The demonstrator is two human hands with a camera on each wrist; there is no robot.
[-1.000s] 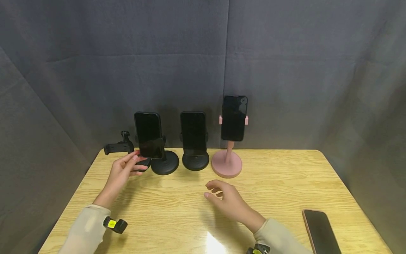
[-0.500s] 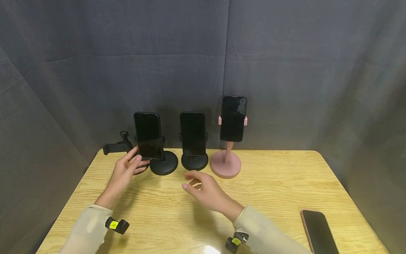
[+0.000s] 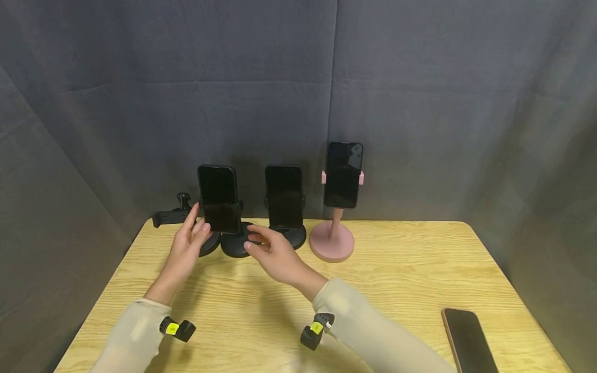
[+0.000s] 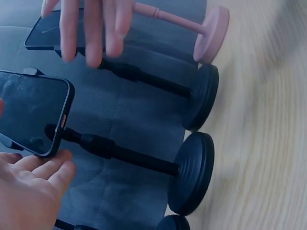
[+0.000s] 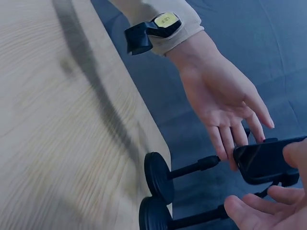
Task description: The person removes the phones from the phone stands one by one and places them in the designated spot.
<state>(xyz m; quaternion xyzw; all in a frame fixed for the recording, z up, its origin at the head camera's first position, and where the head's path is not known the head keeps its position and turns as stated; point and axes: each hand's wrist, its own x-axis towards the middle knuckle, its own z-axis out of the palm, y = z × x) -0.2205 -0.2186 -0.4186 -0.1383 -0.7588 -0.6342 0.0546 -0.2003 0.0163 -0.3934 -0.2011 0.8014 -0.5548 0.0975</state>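
Observation:
A black phone (image 3: 217,194) is clamped upright in a black phone stand (image 3: 229,252), left of the row's middle. My left hand (image 3: 183,247) is at the phone's lower left edge. Its fingers are nearly straight, with fingertips right at the phone's edge in the right wrist view. My right hand (image 3: 279,257) is in front of the stand bases, fingers loosely bent toward the phone and nothing between them. In the right wrist view, the right thumb (image 5: 295,153) overlaps the phone (image 5: 266,163). The left wrist view shows the right fingers (image 4: 93,33) hanging down apart.
A black stand with a bare clamp (image 3: 171,217) is at far left. Another phone (image 3: 284,197) sits in a second black stand, and a pink stand (image 3: 332,243) holds a phone (image 3: 344,173). One phone (image 3: 468,339) lies on the table at right. A grey curtain (image 3: 420,103) hangs behind.
My right hand has moved left and away from me, from in front of the pink stand to near the left phone. My left hand has shifted slightly up along the phone's side.

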